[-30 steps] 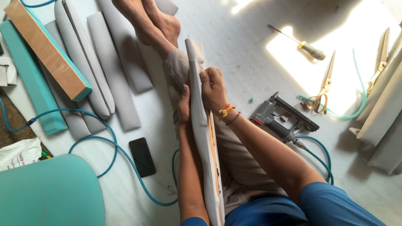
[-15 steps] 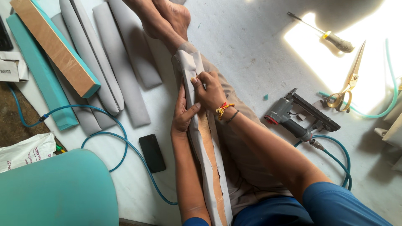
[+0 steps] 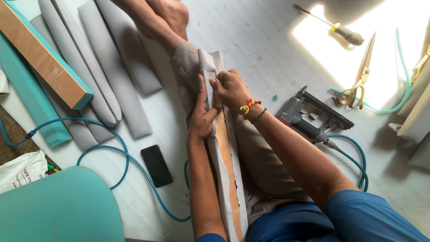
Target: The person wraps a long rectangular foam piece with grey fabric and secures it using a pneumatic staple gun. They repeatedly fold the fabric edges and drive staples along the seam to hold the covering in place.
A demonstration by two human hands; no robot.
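A long narrow wooden strip wrapped in grey fabric (image 3: 224,179) lies along my outstretched legs. My left hand (image 3: 202,117) presses flat against the strip's left side, fingers pointing away from me. My right hand (image 3: 229,87), with thread bands on the wrist, pinches the grey fabric edge (image 3: 207,62) near the strip's far end and pulls it over the bare wood (image 3: 222,134). Both hands touch the same piece, close together.
A pneumatic staple gun (image 3: 309,117) with a blue hose (image 3: 354,154) lies right of my legs. Scissors (image 3: 360,76) and a screwdriver (image 3: 340,29) sit further right. Padded grey strips (image 3: 98,76), a wooden board (image 3: 42,62), a black phone (image 3: 156,165) and a teal cushion (image 3: 58,208) lie left.
My head has moved closer, so the view is tighter. My right hand has shifted slightly along the fabric edge toward the strip's far end; my left hand stays pressed on the side.
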